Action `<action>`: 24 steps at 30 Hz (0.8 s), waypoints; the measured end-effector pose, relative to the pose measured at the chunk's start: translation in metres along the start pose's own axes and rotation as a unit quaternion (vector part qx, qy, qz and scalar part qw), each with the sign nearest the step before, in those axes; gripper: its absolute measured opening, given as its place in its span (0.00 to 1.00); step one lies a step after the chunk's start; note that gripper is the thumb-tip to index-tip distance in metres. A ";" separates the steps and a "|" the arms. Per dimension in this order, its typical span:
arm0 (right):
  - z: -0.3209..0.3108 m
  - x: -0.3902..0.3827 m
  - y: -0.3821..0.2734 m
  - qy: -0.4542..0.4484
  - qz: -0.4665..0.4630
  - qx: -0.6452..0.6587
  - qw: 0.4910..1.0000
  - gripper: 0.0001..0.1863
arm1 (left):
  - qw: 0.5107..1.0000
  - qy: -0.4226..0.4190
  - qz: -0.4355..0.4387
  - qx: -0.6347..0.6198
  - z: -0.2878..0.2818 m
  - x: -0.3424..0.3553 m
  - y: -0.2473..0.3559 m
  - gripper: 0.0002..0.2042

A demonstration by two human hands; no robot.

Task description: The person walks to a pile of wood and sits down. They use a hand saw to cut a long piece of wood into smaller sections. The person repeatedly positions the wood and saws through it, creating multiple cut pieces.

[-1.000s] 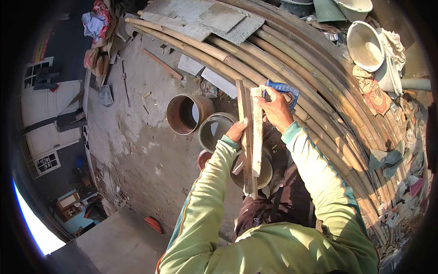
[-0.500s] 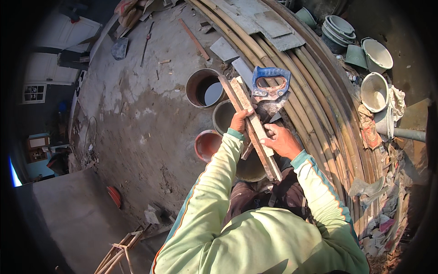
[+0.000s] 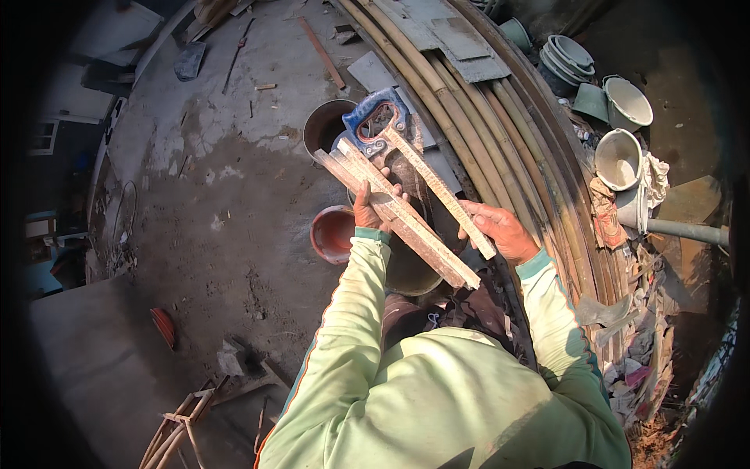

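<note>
My left hand [image 3: 372, 205] is closed around a bundle of rough wooden strips [image 3: 426, 244], which slants from upper left to lower right. A handsaw with a blue handle [image 3: 355, 119] lies behind the bundle, its blade partly covered. Whether my left fingers also grip the saw, I cannot tell. My right hand [image 3: 506, 234] pinches the lower end of a separate pale wooden strip [image 3: 434, 181]. That strip's upper end crosses the saw by its handle, and a gap parts its lower end from the bundle.
Below my hands stand a reddish bucket [image 3: 329, 244], a dark bucket [image 3: 406, 275] and another bucket [image 3: 319, 125]. Long bamboo poles [image 3: 500, 168] run along the right, with grey boards [image 3: 465, 39] on top. Several buckets [image 3: 625, 105] and a pipe [image 3: 678, 230] lie beyond.
The right-hand strip has come apart from the bundle and now angles away from it. The bundle and saw have moved left, and the saw handle has tilted.
</note>
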State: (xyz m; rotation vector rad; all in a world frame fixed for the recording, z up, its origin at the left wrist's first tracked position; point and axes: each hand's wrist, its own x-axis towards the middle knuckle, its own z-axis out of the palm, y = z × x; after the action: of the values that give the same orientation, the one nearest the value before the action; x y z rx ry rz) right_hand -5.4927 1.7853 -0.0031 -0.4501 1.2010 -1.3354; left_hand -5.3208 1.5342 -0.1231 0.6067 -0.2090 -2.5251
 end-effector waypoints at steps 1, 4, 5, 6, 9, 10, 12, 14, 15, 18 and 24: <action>0.003 0.001 0.002 0.007 0.000 0.024 1.000 0.29 | 1.000 -0.002 0.002 0.003 0.001 -0.004 0.001 0.32; 0.006 0.004 0.016 0.021 -0.001 0.110 0.994 0.27 | 0.999 0.033 0.024 0.013 -0.002 -0.010 -0.008 0.32; 0.008 0.005 0.019 0.017 0.004 0.123 0.992 0.27 | 0.999 0.029 0.022 0.005 -0.012 -0.011 -0.005 0.31; 0.010 0.005 0.022 0.014 0.008 0.135 0.991 0.27 | 0.999 0.025 0.020 -0.002 -0.021 -0.014 -0.004 0.31; 0.015 0.006 0.027 0.015 0.006 0.086 0.996 0.27 | 0.999 0.048 0.018 0.000 -0.021 -0.026 -0.008 0.32; 0.023 0.007 0.029 0.021 -0.006 0.060 0.998 0.27 | 1.000 0.025 0.008 -0.016 -0.023 -0.031 -0.007 0.33; 0.031 0.010 0.032 0.016 -0.008 0.009 1.000 0.29 | 0.999 0.045 0.016 -0.017 -0.026 -0.036 -0.010 0.35; 0.029 0.015 0.043 0.039 -0.006 -0.033 0.999 0.35 | 0.997 0.064 0.042 -0.029 -0.015 -0.037 -0.022 0.38; 0.028 0.015 0.049 0.052 -0.005 -0.053 0.997 0.38 | 0.996 0.076 0.050 -0.020 -0.015 -0.038 -0.025 0.37; 0.038 0.011 0.041 0.033 -0.051 -0.158 0.986 0.32 | 0.991 0.102 0.074 0.042 -0.019 -0.039 -0.029 0.35; 0.054 -0.001 0.051 0.004 -0.113 -0.177 0.978 0.42 | 0.989 0.084 0.062 0.105 -0.019 -0.040 -0.012 0.36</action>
State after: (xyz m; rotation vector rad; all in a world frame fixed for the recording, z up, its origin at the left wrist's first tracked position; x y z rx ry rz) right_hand -5.4218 1.7796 -0.0245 -0.8578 1.4324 -1.3154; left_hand -5.2872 1.5649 -0.1284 0.8576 -0.4413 -2.3354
